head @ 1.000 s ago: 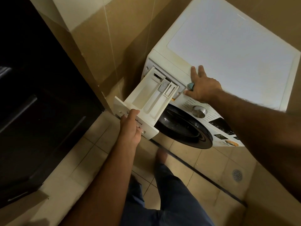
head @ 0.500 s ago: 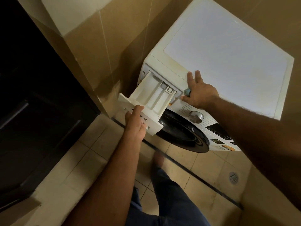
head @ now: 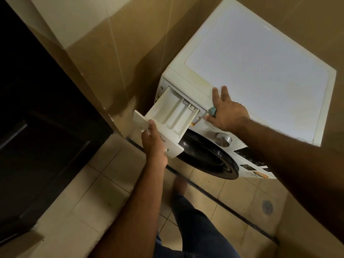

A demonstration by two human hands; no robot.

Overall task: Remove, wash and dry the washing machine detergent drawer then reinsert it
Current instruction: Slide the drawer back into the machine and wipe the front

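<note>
Head view: left hand (head: 153, 141) is gripping the front panel of the detergent drawer (head: 168, 113), which is sitting partly inside its slot in the washing machine (head: 260, 58). Right hand (head: 226, 113) is resting fingers-straight on the machine's top edge, pinning a blue cloth (head: 212, 110) under the palm. Dark round door (head: 204, 155) is lying below the drawer; floor drain (head: 267, 206) is sitting well apart.

We see a detergent drawer (head: 168, 110) of smooth white plastic in a washing machine (head: 260, 58) with a matt white top, a glossy black door ring (head: 206, 157) and a brushed-metal dial (head: 222, 139); matt beige tiles (head: 236, 200) line the floor around a metal drain grate (head: 267, 206).
</note>
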